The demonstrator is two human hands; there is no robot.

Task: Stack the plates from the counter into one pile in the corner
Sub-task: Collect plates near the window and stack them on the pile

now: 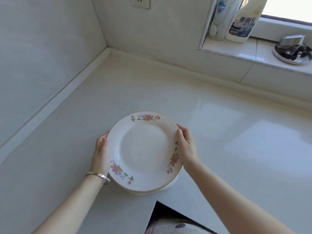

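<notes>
A white plate with a gold rim and pink flower sprigs (144, 151) tops a small pile; the rims of other plates under it (168, 186) show at its lower right edge. My left hand (101, 154) grips the pile's left rim, with a silver bracelet on its wrist. On the opposite rim my right hand (186, 147) holds it with the thumb on top. The pile is near the counter's front edge; I cannot tell whether it rests on the white counter (219, 132) or hangs just above it. The counter's corner (108, 49) lies far up and left of the plates.
On the windowsill at the upper right stand two white cleaner bottles (239, 22) and a metal lid-like thing on a dish (293, 49). A wall socket (140, 2) sits above the corner. The counter's front edge has an inward notch (157, 201) just below the plates.
</notes>
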